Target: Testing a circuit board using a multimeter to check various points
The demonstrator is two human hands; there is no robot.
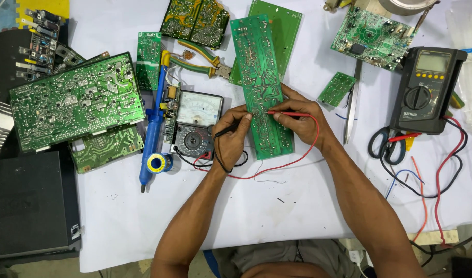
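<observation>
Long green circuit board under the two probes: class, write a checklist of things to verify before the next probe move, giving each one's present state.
1. Red probe tip on the long green circuit board: ok.
2. Black probe tip on the board: ok.
3. Right hand grips red probe, left hand grips black: ok.
4. Analog meter face in view: ok.
5. Needle reading: cannot tell.
6. Leads clear of pliers: ok.

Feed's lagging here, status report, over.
Left hand holds black probe, right hand red probe. Both tips on long green board. Nothing blocking.
</observation>
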